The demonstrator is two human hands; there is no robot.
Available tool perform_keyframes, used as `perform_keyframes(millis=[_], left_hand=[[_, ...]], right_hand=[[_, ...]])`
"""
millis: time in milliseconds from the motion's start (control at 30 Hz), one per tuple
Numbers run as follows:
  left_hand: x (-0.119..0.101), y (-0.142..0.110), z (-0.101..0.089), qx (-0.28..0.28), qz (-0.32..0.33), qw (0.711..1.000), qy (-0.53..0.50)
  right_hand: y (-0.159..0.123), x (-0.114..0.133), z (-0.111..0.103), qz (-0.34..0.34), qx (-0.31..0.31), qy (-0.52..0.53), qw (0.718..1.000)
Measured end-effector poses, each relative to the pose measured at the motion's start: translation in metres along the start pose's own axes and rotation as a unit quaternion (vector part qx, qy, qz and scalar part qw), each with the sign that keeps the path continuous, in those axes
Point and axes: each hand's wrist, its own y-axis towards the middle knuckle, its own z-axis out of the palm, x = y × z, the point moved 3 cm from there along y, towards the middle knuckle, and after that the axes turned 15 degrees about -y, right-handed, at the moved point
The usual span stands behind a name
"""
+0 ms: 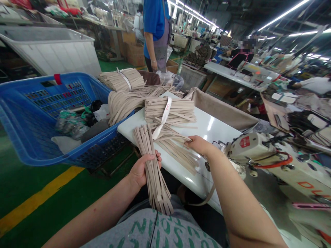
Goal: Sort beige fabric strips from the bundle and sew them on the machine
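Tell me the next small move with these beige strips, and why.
Probably gather the loose strips under the right hand onto the bunch in the left hand: they lie splayed on the white table, while the neighbouring bundle is banded.

Bare left forearm [95,206] and right forearm [232,193] extend forward from the lower frame. Left hand [144,170]: wrist low, fingers curled into a closed grip. Right hand [199,145]: held higher and farther out, back upward, fingers angled inward.
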Motion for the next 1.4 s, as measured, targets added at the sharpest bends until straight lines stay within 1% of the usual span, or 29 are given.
perform_keyframes(millis=[167, 267, 333, 400, 533, 800, 933, 1067, 1233, 1400], left_hand=[[0.000, 0.001, -0.002, 0.003, -0.003, 1.000, 0.001], [0.000, 0.001, -0.003, 0.000, -0.002, 1.000, 0.005], [0.000, 0.000, -0.003, 0.001, -0.001, 1.000, 0.007], [0.000, 0.000, -0.002, 0.000, 0.000, 1.000, 0.006], [0.000, -0.001, -0.001, -0.003, 0.001, 1.000, 0.008], [0.000, 0.000, -0.001, 0.003, 0.003, 1.000, 0.011], [0.000, -0.001, -0.002, 0.000, 0.003, 1.000, 0.011], [0.000, -0.002, -0.001, 0.001, 0.005, 1.000, 0.015], [0.001, -0.002, -0.001, 0.004, 0.008, 1.000, 0.014], [0.001, -0.001, -0.003, 0.004, 0.005, 1.000, 0.015]], right_hand=[[-0.003, 0.001, 0.008, 0.018, 0.023, 0.057, 0.998], [-0.006, 0.003, 0.009, -0.005, 0.023, 0.061, 0.998], [-0.006, 0.005, 0.010, -0.035, 0.011, 0.041, 0.998], [-0.007, 0.008, 0.013, -0.049, 0.002, 0.007, 0.999], [-0.008, 0.010, 0.018, -0.034, 0.000, -0.027, 0.999], [-0.011, 0.010, 0.017, -0.002, -0.003, -0.021, 1.000], [-0.013, 0.009, 0.015, 0.009, -0.009, -0.016, 1.000], [-0.013, 0.006, 0.007, 0.012, -0.025, -0.027, 0.999], [-0.012, 0.010, 0.001, -0.025, -0.063, -0.102, 0.992], [-0.012, 0.014, 0.010, -0.008, -0.057, -0.148, 0.987]])
